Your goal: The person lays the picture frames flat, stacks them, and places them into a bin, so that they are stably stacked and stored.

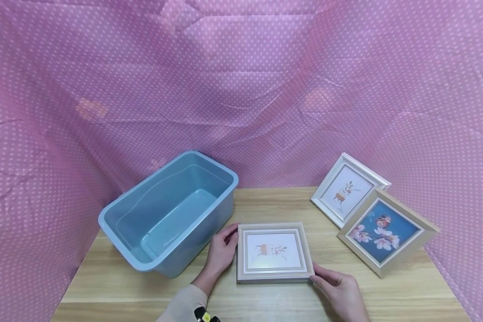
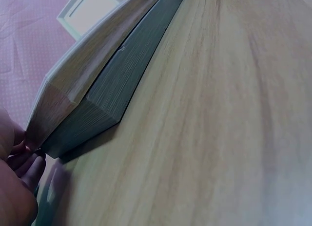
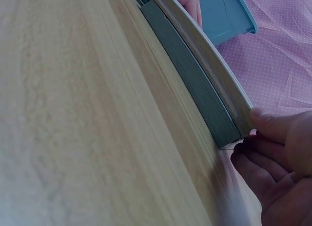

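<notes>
Currently, a pinch is seen in the right hand (image 1: 340,290): the thumb is set on top of the near right corner of a picture frame (image 1: 274,250), the fingers curled against its side. By the left hand (image 1: 220,254), the left edge is gripped near the far corner, thumb and fingers drawn close. The frame is held face up at the worktop (image 1: 116,286); in both wrist views a light upper layer and a grey lower layer are shown. Whether the underside is fully supported cannot be told.

A beige sleeve (image 1: 185,304) is worn on the left arm. Beyond that hand, a blue tub (image 1: 203,235) is placed. To the right, a white frame (image 1: 348,190) is partly overlapped by a wood-toned frame (image 1: 386,232) with blossoms pictured on blue. Behind, pink dotted cloth (image 1: 241,89) is hung.
</notes>
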Motion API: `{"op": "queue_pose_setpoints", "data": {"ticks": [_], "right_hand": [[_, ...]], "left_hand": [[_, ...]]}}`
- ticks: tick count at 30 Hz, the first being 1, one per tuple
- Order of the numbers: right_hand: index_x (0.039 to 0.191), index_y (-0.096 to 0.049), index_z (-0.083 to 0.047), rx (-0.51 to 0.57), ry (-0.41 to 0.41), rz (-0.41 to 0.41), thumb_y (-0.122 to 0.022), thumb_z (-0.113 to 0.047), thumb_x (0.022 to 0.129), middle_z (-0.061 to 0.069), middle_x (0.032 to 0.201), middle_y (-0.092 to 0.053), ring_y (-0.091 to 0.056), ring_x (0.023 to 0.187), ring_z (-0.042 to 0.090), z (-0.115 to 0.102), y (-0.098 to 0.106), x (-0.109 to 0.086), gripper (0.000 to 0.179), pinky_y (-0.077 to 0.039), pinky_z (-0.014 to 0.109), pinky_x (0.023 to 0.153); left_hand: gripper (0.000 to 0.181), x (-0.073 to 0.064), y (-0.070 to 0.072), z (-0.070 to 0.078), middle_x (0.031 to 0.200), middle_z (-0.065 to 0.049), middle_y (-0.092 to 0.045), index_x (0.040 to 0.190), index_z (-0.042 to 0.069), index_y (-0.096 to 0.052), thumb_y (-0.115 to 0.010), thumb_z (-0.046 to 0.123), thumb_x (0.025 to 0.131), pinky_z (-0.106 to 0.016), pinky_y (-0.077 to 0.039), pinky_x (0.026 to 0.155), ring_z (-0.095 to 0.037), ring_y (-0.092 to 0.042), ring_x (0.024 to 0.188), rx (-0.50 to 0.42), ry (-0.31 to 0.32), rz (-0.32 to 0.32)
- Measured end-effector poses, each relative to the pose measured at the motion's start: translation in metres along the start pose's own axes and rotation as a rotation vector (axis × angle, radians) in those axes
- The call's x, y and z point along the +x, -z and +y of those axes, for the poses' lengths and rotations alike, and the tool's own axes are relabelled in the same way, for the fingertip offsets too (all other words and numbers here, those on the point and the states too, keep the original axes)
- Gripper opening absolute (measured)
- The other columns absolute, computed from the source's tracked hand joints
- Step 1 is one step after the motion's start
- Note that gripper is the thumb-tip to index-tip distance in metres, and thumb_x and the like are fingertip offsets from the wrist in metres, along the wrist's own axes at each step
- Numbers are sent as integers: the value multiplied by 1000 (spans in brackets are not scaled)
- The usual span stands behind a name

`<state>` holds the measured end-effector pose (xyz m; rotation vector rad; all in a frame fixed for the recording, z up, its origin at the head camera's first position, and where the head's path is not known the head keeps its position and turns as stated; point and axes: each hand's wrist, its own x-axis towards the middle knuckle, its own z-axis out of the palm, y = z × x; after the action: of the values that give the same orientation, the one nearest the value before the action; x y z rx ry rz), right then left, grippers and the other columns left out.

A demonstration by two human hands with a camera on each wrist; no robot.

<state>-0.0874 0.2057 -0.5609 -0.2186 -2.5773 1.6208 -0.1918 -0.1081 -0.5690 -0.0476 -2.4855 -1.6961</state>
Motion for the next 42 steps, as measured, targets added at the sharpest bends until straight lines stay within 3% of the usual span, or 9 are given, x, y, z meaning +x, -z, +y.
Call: {"op": "queue_pose_setpoints", "data": {"ticks": [7, 13, 19, 24, 35, 37, 42], "right_hand": [[115, -84, -7, 22, -12, 1, -88, -9, 88, 9, 119, -81, -70, 105, -7, 2, 1, 0, 27, -53, 3, 84], [117, -83, -8, 24, -67, -40, -86, -12, 91, 9, 122, -81, -71, 105, -5, -1, 6, 1, 27, -56, 8, 89], [123, -82, -13, -15, -93, -75, -81, -20, 97, 6, 125, -81, -70, 110, -4, -7, 13, 3, 27, -55, 13, 97], [127, -80, -15, -24, -52, -65, -77, -24, 101, 3, 128, -80, -69, 111, -8, -10, 19, 5, 28, -52, 8, 98], [123, -78, -2, 54, 162, 88, -72, -5, 102, 15, 121, -81, -74, 100, -7, -13, 38, 14, 22, -57, 7, 89], [123, -77, 2, 87, 181, 112, -71, -3, 103, 9, 119, -82, -74, 99, -6, -14, 41, 16, 22, -59, 9, 88], [122, -76, 5, 120, 177, 162, -70, -4, 103, -18, 112, -79, -75, 96, -8, -18, 51, 23, 22, -59, 9, 87]], "left_hand": [[36, 1, 1, 3, 146, -25, -67, 141, -6, -66, -60, 2, 107, -51, -54, 113, -41, -64, 137, 16, 5, -16], [36, 3, 3, 6, 143, -22, -69, 142, -2, -66, -60, 4, 107, -49, -59, 109, -38, -69, 131, 17, 58, -48], [37, 4, 5, 9, 143, -19, -71, 144, 1, -66, -60, 7, 109, -53, -56, 112, -37, -68, 132, 18, 100, -54], [35, 5, 10, 11, 140, -18, -72, 141, 0, -67, -61, 6, 107, -57, -51, 118, -38, -66, 135, 32, 50, -23], [31, 7, 17, 21, 142, -17, -71, 137, 4, -71, -62, 7, 107, -58, -50, 118, -39, -66, 133, 1, -38, 3], [31, 7, 16, 23, 142, -16, -70, 136, 5, -72, -62, 7, 107, -58, -50, 118, -39, -66, 134, 8, -58, -2], [31, 7, 15, 30, 143, -15, -70, 136, 7, -73, -62, 8, 107, -60, -51, 117, -39, -65, 134, -3, -97, -27]]}}
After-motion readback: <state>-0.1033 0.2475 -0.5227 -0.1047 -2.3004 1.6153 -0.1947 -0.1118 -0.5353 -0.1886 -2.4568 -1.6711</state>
